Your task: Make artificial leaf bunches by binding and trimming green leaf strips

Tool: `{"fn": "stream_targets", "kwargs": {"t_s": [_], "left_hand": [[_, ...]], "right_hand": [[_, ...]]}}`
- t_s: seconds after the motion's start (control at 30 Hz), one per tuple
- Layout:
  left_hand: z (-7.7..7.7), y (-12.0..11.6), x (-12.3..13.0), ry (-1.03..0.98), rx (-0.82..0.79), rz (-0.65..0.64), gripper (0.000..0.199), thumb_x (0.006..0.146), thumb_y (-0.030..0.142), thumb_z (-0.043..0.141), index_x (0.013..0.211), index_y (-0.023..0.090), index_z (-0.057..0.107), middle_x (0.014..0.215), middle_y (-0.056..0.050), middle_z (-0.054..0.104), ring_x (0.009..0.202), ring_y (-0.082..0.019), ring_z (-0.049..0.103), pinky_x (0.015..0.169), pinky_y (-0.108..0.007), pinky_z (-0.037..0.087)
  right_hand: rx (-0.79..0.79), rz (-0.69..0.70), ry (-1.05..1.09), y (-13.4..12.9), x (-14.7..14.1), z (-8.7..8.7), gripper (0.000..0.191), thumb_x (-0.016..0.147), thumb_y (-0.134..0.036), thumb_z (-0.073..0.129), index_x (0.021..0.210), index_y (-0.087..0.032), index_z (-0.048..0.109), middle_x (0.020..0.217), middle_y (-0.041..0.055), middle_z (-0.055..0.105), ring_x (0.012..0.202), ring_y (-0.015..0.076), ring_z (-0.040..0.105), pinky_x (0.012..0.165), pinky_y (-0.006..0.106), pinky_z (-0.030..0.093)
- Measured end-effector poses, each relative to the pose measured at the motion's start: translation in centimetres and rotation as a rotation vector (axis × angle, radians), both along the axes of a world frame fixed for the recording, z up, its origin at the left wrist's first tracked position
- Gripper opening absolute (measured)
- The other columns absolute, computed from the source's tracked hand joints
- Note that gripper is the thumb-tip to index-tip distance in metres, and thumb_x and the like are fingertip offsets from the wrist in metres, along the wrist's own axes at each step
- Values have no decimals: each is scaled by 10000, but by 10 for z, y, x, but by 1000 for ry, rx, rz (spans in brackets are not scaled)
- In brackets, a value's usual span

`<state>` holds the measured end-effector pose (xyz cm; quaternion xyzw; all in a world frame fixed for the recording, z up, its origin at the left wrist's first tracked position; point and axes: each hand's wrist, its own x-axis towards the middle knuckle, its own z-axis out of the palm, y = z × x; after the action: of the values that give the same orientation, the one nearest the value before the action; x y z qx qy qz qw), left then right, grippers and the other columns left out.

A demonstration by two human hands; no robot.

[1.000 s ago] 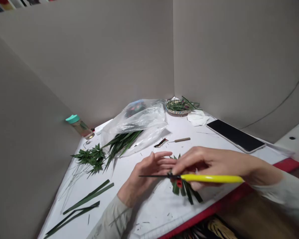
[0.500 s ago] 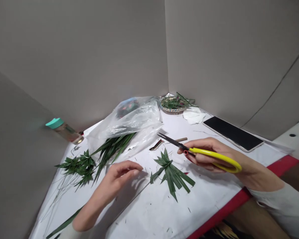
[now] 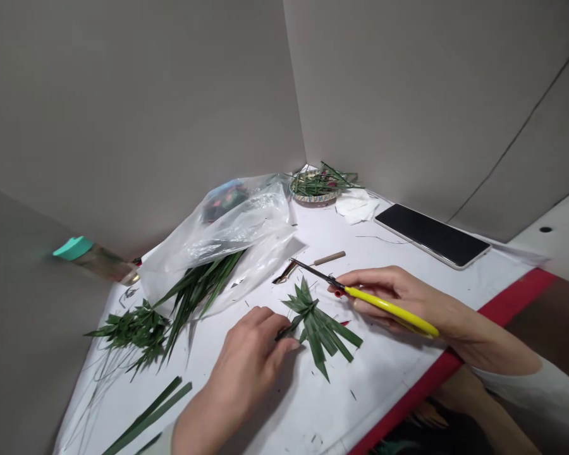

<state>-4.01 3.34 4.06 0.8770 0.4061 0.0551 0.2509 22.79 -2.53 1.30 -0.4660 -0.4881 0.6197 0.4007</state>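
Left hand (image 3: 249, 354): fingers bent, thumb and forefinger at the left strip of the leaf piece (image 3: 315, 322) — whether they pinch it, cannot tell. Right hand (image 3: 398, 300): grasping the yellow-handled scissors (image 3: 384, 306), dark blades aimed away over the table and raised above it. A small red piece (image 3: 338, 294) shows by the right fingertips.

The leaf piece lies on the white-covered table (image 3: 284, 404) between the hands, its star-shaped top pointing away and its flat strips fanned toward the near side.

Beyond the blades: a thin tool (image 3: 329, 258) with a brownish handle. Left of the left hand: cut strips (image 3: 149, 414), a leafy bunch (image 3: 140, 332) and long leaves (image 3: 199, 291) partly under the clear bag (image 3: 237, 221). A capped bottle (image 3: 97, 259) leans at the far left. At the back: a basket (image 3: 314, 198) of green cuttings, crumpled tissue (image 3: 356, 206) beside it, then a phone (image 3: 431, 236), dark screen up.
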Motion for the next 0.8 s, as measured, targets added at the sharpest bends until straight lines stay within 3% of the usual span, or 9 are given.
{"fn": "stream_targets", "kwargs": {"t_s": [0.13, 0.3, 0.37, 0.5, 0.6, 0.7, 0.8], "left_hand": [[-19, -6, 9, 34, 201, 14, 240, 906, 160, 504, 828, 171, 730, 798, -123, 684, 759, -311, 629, 669, -404, 418], [-32, -11, 0, -100, 392, 47, 243, 928, 142, 505, 763, 185, 678, 674, -59, 634, 623, -227, 587, 574, -336, 404], [-29, -13, -3, -200, 462, 62, 219, 941, 134, 515, 784, 187, 658, 673, -40, 622, 609, -193, 576, 562, -308, 420], [-14, -21, -6, -407, 605, 81, 137, 913, 74, 586, 871, 193, 638, 692, -7, 622, 596, -147, 557, 571, -270, 445], [-2, -28, -6, -518, 705, 107, 180, 870, 21, 641, 909, 197, 639, 709, 3, 635, 601, -137, 548, 578, -269, 441], [6, -37, -3, -604, 759, 123, 227, 846, -17, 652, 931, 193, 644, 724, 2, 647, 614, -136, 560, 572, -272, 442], [8, -44, -1, -669, 759, 102, 262, 830, -40, 651, 950, 193, 656, 733, -2, 657, 637, -148, 590, 579, -281, 465]], "right_hand": [[7, -41, -15, -2, 1, -3, 497, 811, -492, 785, 1145, -133, 712, 613, -61, 483, 453, 59, 355, 399, 202, 284], [44, -108, -6, -4, -4, -2, 427, 755, -439, 845, 1070, -162, 767, 817, 19, 650, 634, 112, 565, 533, 216, 444], [59, -165, 13, -5, -7, 0, 422, 731, -435, 860, 1047, -172, 764, 825, 22, 670, 692, 138, 598, 576, 230, 482], [82, -293, 62, -5, -15, 1, 473, 760, -464, 839, 1117, -182, 712, 704, -27, 599, 538, 93, 501, 455, 206, 415], [119, -350, 107, -1, -22, 3, 460, 798, -462, 818, 1156, -213, 672, 783, -9, 654, 502, 72, 485, 439, 198, 409], [179, -346, 151, 4, -33, 11, 442, 786, -442, 832, 1137, -235, 661, 899, 27, 710, 595, 107, 590, 472, 203, 453], [229, -320, 188, 10, -46, 22, 556, 697, -398, 886, 1169, -238, 641, 943, 39, 722, 768, 175, 678, 471, 202, 463]]}}
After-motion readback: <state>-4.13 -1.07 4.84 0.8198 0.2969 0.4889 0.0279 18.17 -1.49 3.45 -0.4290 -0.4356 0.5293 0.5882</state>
